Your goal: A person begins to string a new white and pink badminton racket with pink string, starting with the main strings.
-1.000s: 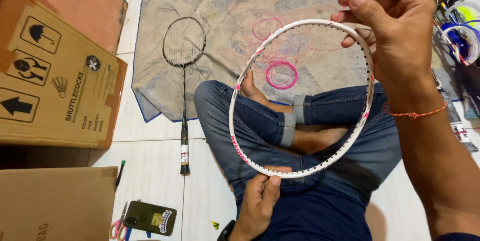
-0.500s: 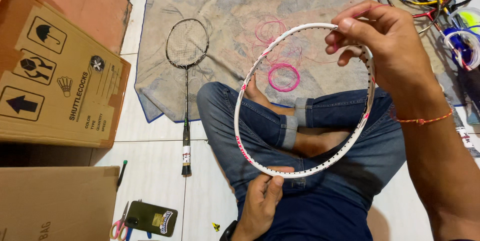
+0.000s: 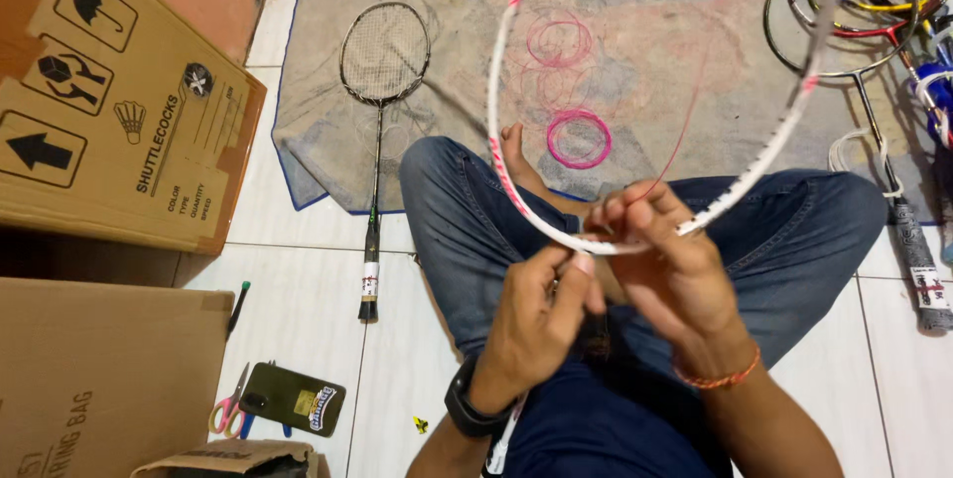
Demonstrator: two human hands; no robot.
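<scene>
A white racket frame (image 3: 506, 165) with red marks and no strings stands up in front of me, above my crossed legs in blue jeans. My left hand (image 3: 541, 324) pinches the bottom of the hoop. My right hand (image 3: 665, 265) grips the same spot from the right, with a thin pink string (image 3: 685, 140) running up from its fingers. A coil of pink string (image 3: 579, 138) lies on the grey cloth (image 3: 655, 31) beyond my bare foot.
A strung black racket (image 3: 382, 71) lies on the cloth's left edge. Several rackets (image 3: 874, 1) are heaped at the top right. Cardboard boxes (image 3: 109, 111) stand at the left. Scissors (image 3: 230, 404), a phone (image 3: 293, 399) and a pen (image 3: 238, 307) lie on the white tiles.
My right hand has come down from the top of the hoop to its bottom, beside my left hand. The frame has risen and now reaches past the top of the view.
</scene>
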